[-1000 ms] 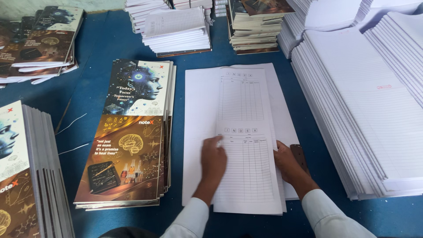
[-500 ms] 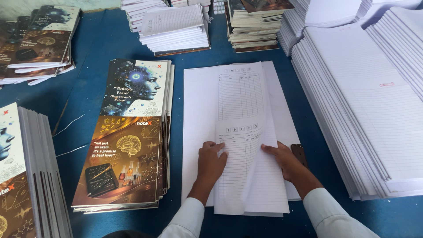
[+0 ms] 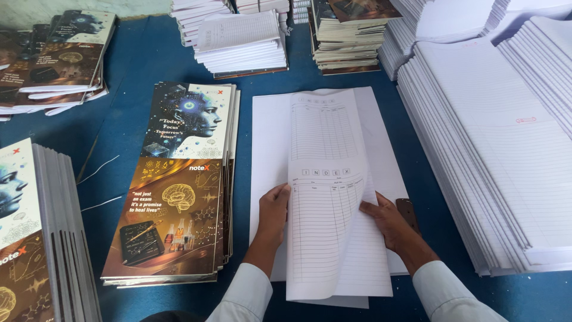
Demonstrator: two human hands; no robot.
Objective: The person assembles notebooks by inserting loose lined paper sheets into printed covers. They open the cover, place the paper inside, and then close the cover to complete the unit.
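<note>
The head camera looks down on a blue table top (image 3: 137, 65) crowded with paper goods. In the middle lies a long narrow white sheet printed with ruled index tables (image 3: 330, 197), resting on a wider stack of plain white sheets (image 3: 268, 137). The left hand (image 3: 275, 210) grips the left edge of the narrow sheet, thumb on top and fingers curled under it. The right hand (image 3: 390, 222) holds the right edge of the same sheet, fingers spread along the margin; here the paper lifts and bows upward, so the lower right part stands off the stack beneath. Both wrists emerge from pale light-blue sleeves (image 3: 444, 292) at the bottom of the frame. Just beside the right hand, on the table, a small dark brown flat object (image 3: 407, 211) shows, partly hidden by the hand.

To the left of the white stack, close to the left hand, sits a pile of glossy printed notebook covers (image 3: 179, 185) showing a blue robotic face above and a golden brain below. A similar, thicker pile (image 3: 36, 238) stands at the far left edge, and another lies in the upper left corner (image 3: 53, 59). Right of the hands, large stacks of ruled white paper (image 3: 500, 149) fill the frame's side. Further piles of white pages (image 3: 241, 39) and bound booklets (image 3: 348, 36) line the top.
</note>
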